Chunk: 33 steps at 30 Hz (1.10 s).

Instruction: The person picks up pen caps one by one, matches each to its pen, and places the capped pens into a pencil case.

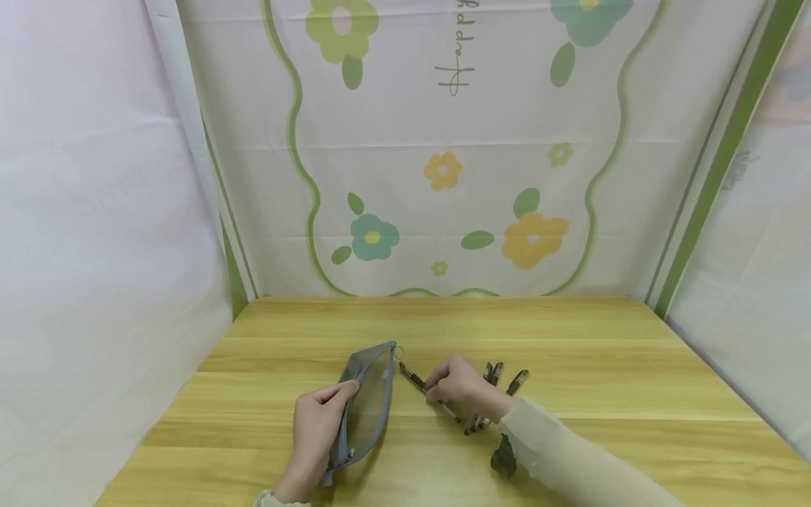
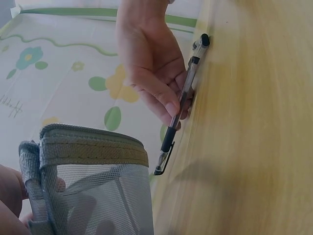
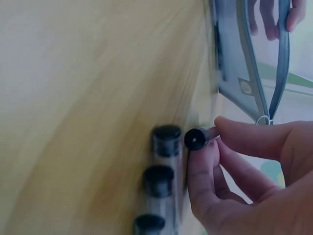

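My left hand (image 1: 319, 422) grips the side of a grey mesh zipper pouch (image 1: 369, 401), whose mouth gapes toward the right. In the left wrist view the pouch's woven edge (image 2: 98, 147) shows up close. My right hand (image 1: 459, 387) pinches a clear-barrelled pen with a black cap (image 1: 413, 379) between thumb and fingers, just right of the pouch. The pen slants with its capped end toward the pouch's ring pull. Several similar pens (image 1: 517, 382) lie on the table beside and partly behind the right hand; their black ends (image 3: 159, 181) show in the right wrist view.
A small dark object (image 1: 504, 458) sits by the right sleeve (image 1: 557, 443). The wood-grain table (image 1: 253, 394) reaches back to a white flowered cloth (image 1: 469, 211). More cloth panels hang on the left and right sides.
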Available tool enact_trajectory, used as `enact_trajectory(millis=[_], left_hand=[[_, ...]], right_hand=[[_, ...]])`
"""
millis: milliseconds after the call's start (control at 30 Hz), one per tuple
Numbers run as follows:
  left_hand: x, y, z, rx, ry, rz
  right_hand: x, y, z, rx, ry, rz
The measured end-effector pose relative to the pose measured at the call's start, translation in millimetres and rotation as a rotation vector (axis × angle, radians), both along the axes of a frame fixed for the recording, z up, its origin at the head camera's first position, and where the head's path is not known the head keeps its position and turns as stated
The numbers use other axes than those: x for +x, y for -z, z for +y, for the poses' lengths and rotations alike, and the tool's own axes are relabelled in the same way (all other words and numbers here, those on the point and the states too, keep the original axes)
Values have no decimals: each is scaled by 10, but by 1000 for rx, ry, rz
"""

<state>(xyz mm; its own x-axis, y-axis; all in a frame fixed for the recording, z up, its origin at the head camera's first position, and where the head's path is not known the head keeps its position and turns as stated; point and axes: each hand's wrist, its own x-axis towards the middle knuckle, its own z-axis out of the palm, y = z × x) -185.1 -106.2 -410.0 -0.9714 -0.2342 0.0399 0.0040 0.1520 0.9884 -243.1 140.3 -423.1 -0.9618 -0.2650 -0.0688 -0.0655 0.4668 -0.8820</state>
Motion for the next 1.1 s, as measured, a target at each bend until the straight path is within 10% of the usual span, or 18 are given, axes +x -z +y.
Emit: enact_trajectory(millis=[1100], left_hand=[[20,-19,13,33,-17,5]], right_hand=[[391,-12,-446,-749,378,-242]])
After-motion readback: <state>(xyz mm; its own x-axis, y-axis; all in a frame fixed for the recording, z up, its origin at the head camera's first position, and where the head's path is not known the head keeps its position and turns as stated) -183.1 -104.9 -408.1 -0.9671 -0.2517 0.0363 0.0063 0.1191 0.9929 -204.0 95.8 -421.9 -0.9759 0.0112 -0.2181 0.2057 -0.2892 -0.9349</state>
